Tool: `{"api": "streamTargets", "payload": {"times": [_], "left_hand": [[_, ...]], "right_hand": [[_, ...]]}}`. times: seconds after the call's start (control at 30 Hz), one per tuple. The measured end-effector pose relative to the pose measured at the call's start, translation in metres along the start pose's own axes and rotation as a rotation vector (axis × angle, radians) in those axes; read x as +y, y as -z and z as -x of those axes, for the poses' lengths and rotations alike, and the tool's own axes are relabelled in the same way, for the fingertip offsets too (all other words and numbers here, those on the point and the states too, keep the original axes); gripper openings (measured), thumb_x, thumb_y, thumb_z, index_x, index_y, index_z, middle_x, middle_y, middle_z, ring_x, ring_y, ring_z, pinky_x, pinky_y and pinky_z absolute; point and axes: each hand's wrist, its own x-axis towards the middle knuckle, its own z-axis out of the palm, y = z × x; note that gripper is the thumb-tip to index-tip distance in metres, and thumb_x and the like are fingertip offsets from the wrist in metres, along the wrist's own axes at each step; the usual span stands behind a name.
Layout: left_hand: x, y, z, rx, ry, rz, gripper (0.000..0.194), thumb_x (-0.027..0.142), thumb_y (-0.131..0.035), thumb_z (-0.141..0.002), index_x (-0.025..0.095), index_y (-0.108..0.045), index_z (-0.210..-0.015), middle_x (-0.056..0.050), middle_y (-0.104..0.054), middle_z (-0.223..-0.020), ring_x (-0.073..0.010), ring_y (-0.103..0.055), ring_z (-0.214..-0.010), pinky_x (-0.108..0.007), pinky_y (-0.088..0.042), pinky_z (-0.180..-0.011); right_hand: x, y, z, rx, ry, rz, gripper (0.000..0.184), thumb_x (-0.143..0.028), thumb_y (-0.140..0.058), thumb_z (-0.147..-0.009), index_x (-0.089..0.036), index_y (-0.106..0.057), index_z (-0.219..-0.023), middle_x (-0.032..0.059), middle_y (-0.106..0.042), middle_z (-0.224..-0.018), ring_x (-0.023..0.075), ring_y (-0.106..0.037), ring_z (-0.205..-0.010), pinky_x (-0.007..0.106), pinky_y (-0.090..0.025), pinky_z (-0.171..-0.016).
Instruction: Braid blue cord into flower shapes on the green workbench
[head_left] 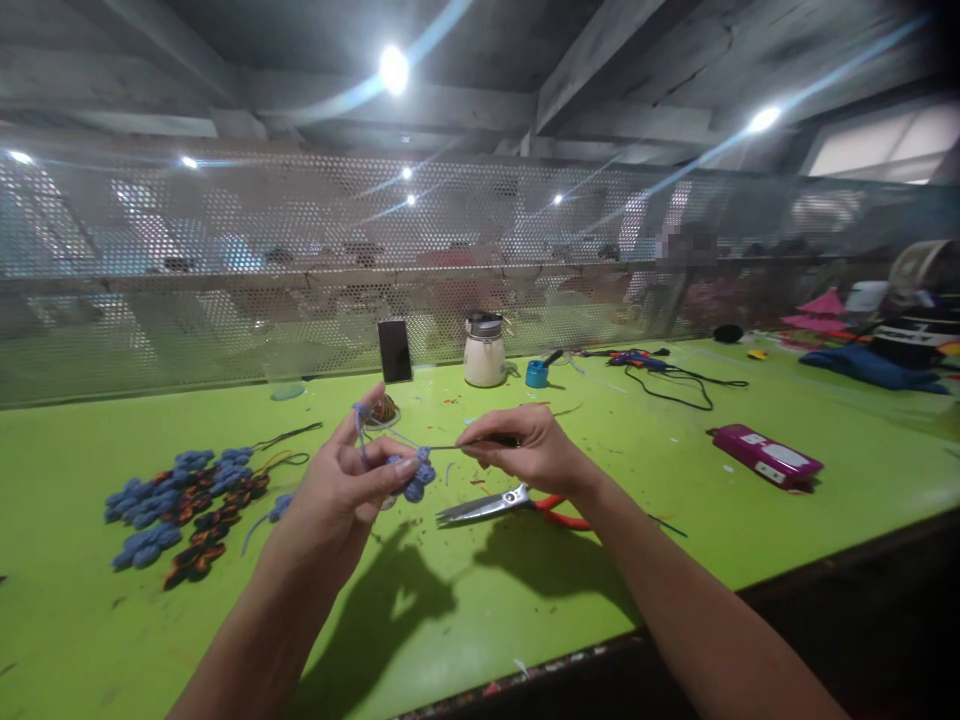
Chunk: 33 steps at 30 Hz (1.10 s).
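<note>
My left hand (pixel 356 475) pinches a small blue-purple crocheted flower (pixel 417 478) between thumb and fingers. A strand of matching yarn (pixel 361 432) loops over its raised index finger and runs to the flower. My right hand (pixel 525 445) is closed around a thin crochet hook (pixel 444 448), whose tip meets the flower's upper edge. Beneath my hands, scissors with orange handles (pixel 487 507) lie on the green table (pixel 420 640). To the left rests a pile of blue crocheted flowers (pixel 154 500) and dark orange-black ones (pixel 206 530). Another blue piece (pixel 281 508) is partly hidden behind my left forearm.
A multicoloured yarn ball (pixel 384 410) sits behind my left hand. Farther back stand a phone (pixel 394 351), a lidded jar (pixel 484 355) and a blue pot (pixel 536 374). A tool with a black cord (pixel 637 360) and a magenta box (pixel 765 457) lie right. A perforated screen (pixel 330 290) borders the table.
</note>
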Motion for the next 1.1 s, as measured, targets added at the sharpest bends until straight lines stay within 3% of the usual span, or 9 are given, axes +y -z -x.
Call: {"api": "streamTargets", "payload": {"times": [0.3,0.57,0.83,1.1], "left_hand": [[0.001,0.002,0.0,-0.013,0.041,0.06,0.088,-0.001,-0.071,-0.057,0.015,-0.033,-0.135,-0.001,-0.065,-0.063,-0.0094,-0.055,-0.051,-0.016,-0.041,-0.047],[-0.001,0.002,-0.001,-0.009,0.017,-0.032,0.086,0.005,-0.075,-0.057,0.013,-0.037,-0.133,0.001,-0.062,-0.061,-0.0101,-0.054,-0.056,-0.02,-0.042,-0.053],[-0.007,0.005,-0.004,-0.006,0.007,-0.074,0.063,0.012,-0.075,-0.059,0.008,-0.052,-0.118,0.0,-0.062,-0.064,-0.0108,-0.052,-0.058,-0.023,-0.042,-0.054],[-0.013,0.002,-0.007,-0.006,-0.018,-0.176,0.083,0.009,-0.073,-0.061,0.015,-0.035,-0.135,0.001,-0.062,-0.066,-0.0118,-0.054,-0.061,-0.024,-0.043,-0.056]], "right_hand": [[-0.002,0.001,0.001,-0.041,-0.071,-0.11,0.012,-0.019,-0.068,-0.072,-0.012,-0.07,-0.081,0.0021,-0.062,-0.06,0.0077,-0.052,-0.051,0.021,-0.044,-0.048],[0.003,-0.005,0.003,-0.128,-0.299,-0.384,0.014,-0.025,-0.069,-0.072,-0.014,-0.069,-0.082,-0.0022,-0.058,-0.052,0.0029,-0.038,-0.037,0.017,-0.028,-0.035],[0.012,-0.016,0.004,-0.084,-0.347,-0.564,0.014,-0.025,-0.068,-0.073,-0.014,-0.065,-0.082,-0.0022,-0.057,-0.053,0.0041,-0.04,-0.04,0.016,-0.023,-0.034],[0.008,-0.029,0.001,-0.049,-0.49,-0.682,0.02,-0.028,-0.068,-0.072,-0.012,-0.059,-0.08,-0.0032,-0.055,-0.052,0.0023,-0.037,-0.036,0.015,-0.023,-0.033]]}}
